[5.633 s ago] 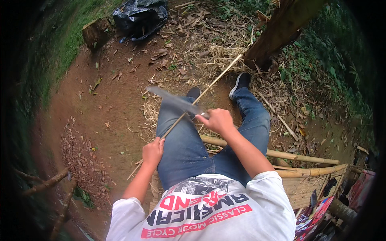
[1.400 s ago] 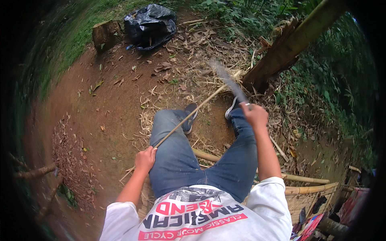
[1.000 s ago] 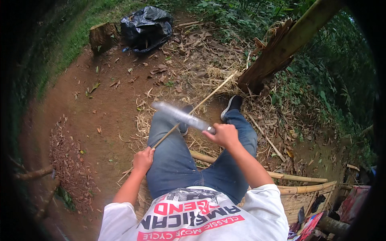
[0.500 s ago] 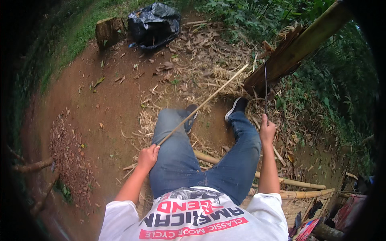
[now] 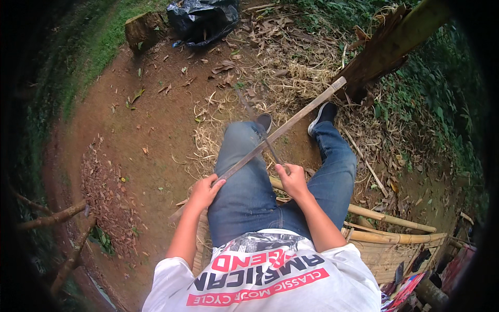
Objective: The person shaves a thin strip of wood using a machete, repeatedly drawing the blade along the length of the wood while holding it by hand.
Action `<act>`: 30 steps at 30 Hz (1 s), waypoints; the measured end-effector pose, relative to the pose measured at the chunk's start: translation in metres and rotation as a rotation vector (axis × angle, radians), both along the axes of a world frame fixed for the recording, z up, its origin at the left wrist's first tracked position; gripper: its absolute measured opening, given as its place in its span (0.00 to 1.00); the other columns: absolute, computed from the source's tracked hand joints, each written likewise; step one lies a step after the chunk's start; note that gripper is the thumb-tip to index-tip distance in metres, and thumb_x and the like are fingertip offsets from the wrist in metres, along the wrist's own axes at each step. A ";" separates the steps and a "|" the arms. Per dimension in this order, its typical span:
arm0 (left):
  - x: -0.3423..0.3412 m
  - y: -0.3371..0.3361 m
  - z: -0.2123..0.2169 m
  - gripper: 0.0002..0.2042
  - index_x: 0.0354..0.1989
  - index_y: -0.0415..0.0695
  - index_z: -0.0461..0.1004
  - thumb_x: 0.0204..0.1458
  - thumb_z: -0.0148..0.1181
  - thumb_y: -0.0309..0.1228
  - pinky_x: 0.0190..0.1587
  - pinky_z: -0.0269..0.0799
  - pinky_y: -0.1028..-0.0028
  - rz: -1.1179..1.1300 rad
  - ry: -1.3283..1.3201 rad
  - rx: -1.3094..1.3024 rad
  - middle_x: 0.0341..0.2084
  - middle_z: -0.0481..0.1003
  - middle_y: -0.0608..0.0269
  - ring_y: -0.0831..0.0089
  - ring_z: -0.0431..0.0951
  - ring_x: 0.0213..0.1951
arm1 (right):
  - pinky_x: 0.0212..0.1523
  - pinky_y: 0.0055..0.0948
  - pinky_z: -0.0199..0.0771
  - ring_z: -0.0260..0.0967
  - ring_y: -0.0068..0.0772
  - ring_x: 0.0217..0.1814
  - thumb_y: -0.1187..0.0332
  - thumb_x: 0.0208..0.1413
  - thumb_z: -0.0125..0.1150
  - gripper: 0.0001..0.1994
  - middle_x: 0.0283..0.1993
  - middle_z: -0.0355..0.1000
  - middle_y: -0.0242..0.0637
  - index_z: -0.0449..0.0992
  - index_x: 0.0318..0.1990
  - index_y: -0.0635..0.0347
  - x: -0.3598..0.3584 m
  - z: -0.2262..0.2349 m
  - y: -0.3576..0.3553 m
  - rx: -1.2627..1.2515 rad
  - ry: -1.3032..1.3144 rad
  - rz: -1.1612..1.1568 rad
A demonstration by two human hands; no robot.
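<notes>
Fingers of left hand (image 5: 204, 191) grip bamboo strip (image 5: 283, 130); right hand (image 5: 292, 179) holds knife (image 5: 260, 130).

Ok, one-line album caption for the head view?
Seated outdoors, left hand steadies a bamboo strip across the lap while right hand works a knife along it.

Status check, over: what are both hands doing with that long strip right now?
Left hand grips near end of bamboo strip. Right hand holds a blade, motion-blurred, across the strip over the lap. Nothing blocking; far end reaches the stump.

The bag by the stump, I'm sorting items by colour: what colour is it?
Black, glossy plastic bag, head view.
</notes>
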State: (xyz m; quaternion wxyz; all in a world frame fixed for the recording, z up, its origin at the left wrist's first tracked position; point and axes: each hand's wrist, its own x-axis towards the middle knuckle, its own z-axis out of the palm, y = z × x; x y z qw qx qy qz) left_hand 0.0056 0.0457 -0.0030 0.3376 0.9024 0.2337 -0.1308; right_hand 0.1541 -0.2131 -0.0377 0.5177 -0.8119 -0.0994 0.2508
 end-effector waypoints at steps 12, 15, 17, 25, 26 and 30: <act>0.016 0.019 -0.019 0.20 0.29 0.38 0.73 0.62 0.52 0.45 0.25 0.60 0.76 0.080 0.130 -0.508 0.16 0.66 0.72 0.81 0.62 0.20 | 0.33 0.46 0.76 0.75 0.54 0.28 0.32 0.48 0.55 0.34 0.21 0.74 0.51 0.80 0.26 0.62 0.011 -0.007 0.038 -0.310 -0.367 0.382; 0.021 0.029 -0.027 0.19 0.26 0.44 0.71 0.63 0.50 0.45 0.21 0.52 0.78 0.089 0.241 -0.642 0.15 0.60 0.79 0.84 0.57 0.18 | 0.30 0.45 0.76 0.75 0.52 0.26 0.31 0.47 0.55 0.34 0.20 0.73 0.49 0.79 0.24 0.60 0.019 -0.008 0.041 -0.365 -0.466 0.408; 0.025 0.031 -0.023 0.19 0.24 0.47 0.69 0.63 0.50 0.46 0.20 0.48 0.79 0.160 0.315 -0.744 0.14 0.57 0.80 0.85 0.54 0.16 | 0.29 0.44 0.76 0.75 0.51 0.25 0.31 0.47 0.55 0.34 0.19 0.73 0.47 0.78 0.23 0.59 0.030 -0.008 0.040 -0.415 -0.541 0.445; 0.028 0.039 -0.025 0.22 0.19 0.51 0.62 0.64 0.49 0.48 0.18 0.46 0.79 0.193 0.388 -0.860 0.13 0.55 0.80 0.86 0.52 0.15 | 0.41 0.48 0.73 0.75 0.59 0.37 0.36 0.58 0.46 0.34 0.28 0.75 0.57 0.81 0.30 0.63 0.167 0.001 -0.060 -0.659 -0.216 -0.257; 0.034 0.038 -0.021 0.22 0.18 0.52 0.60 0.64 0.49 0.48 0.17 0.45 0.79 0.166 0.397 -0.843 0.13 0.55 0.80 0.86 0.51 0.15 | 0.38 0.47 0.72 0.75 0.59 0.36 0.37 0.58 0.48 0.33 0.28 0.75 0.57 0.80 0.30 0.65 0.167 -0.001 -0.070 -0.716 -0.309 -0.264; 0.052 0.028 -0.018 0.23 0.17 0.53 0.57 0.63 0.49 0.48 0.16 0.44 0.79 0.130 0.429 -0.880 0.12 0.54 0.80 0.86 0.50 0.14 | 0.39 0.46 0.74 0.76 0.54 0.35 0.37 0.56 0.51 0.31 0.28 0.77 0.49 0.81 0.29 0.60 0.123 0.009 -0.034 -0.562 -0.193 -0.040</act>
